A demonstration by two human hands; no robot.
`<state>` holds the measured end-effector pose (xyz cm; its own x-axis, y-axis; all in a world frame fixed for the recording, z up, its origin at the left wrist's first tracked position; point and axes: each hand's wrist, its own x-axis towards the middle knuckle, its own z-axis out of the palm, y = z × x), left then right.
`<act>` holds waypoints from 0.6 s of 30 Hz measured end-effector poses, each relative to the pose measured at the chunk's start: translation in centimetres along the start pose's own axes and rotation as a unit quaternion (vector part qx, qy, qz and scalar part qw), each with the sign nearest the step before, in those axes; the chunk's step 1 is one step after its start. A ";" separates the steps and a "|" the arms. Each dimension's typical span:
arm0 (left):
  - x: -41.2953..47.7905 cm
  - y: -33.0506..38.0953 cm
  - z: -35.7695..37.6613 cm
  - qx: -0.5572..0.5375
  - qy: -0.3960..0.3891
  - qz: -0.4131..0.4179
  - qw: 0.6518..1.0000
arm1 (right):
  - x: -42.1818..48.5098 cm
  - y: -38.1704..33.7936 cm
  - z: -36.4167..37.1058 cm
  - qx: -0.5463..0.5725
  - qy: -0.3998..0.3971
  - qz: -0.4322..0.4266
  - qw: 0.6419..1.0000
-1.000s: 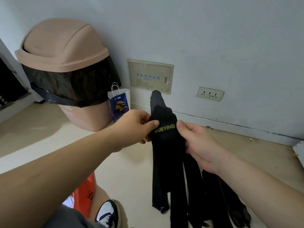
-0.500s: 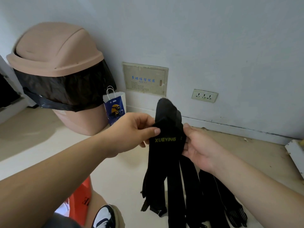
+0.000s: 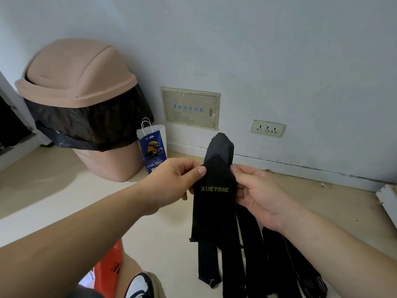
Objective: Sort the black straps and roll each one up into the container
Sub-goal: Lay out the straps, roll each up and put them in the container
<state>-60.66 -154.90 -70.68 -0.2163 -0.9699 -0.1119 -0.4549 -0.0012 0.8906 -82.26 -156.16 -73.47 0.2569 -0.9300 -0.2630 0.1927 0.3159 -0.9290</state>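
Observation:
I hold a black strap [image 3: 214, 203] upright in front of me; yellow letters XUEYING run across it. My left hand [image 3: 174, 179] pinches its left edge with thumb on the front, and my right hand [image 3: 257, 194] grips its right edge. The strap's top end is folded over and points up above my fingers. Its lower ends hang down toward the floor. Several more black straps [image 3: 279, 261] lie on the floor below my right forearm, partly hidden by it.
A pink swing-lid bin [image 3: 79, 82] with a black liner stands at the left by the wall. A small blue and white paper bag [image 3: 153, 149] leans beside it. An orange bag [image 3: 109, 265] and my shoe [image 3: 139, 287] are at the bottom. A white board edge [image 3: 387, 201] is at right.
The strap's folded top end has been pressed lower and flatter between my hands. My view has shifted slightly; both hands keep their hold on the strap.

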 end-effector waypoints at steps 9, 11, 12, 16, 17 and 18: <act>0.0 0.0 0.0 -0.015 -0.005 -0.009 1.000 | 0.2 0.0 -0.4 -0.020 0.004 0.007 1.000; 0.0 0.1 0.1 -0.014 -0.007 -0.012 1.000 | 0.0 -0.1 -0.4 -0.017 -0.006 0.008 1.000; -0.1 0.1 0.1 -0.013 -0.008 -0.014 1.000 | -0.1 -0.1 -0.3 -0.021 -0.013 0.008 1.000; 0.0 0.0 0.2 0.001 -0.003 -0.015 1.000 | -0.2 -0.1 -0.3 -0.038 -0.029 0.001 0.999; 0.0 -0.1 0.2 0.004 -0.001 -0.015 1.000 | -0.3 -0.1 -0.3 -0.040 -0.030 -0.002 0.999; 0.1 -0.1 0.2 0.005 0.001 -0.015 1.000 | -0.3 -0.2 -0.4 -0.041 -0.032 -0.005 0.999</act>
<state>-60.80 -154.93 -70.88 -0.2014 -0.9698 -0.1374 -0.4702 -0.0273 0.8821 -82.71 -156.00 -73.30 0.3158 -0.9180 -0.2398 0.1170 0.2885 -0.9503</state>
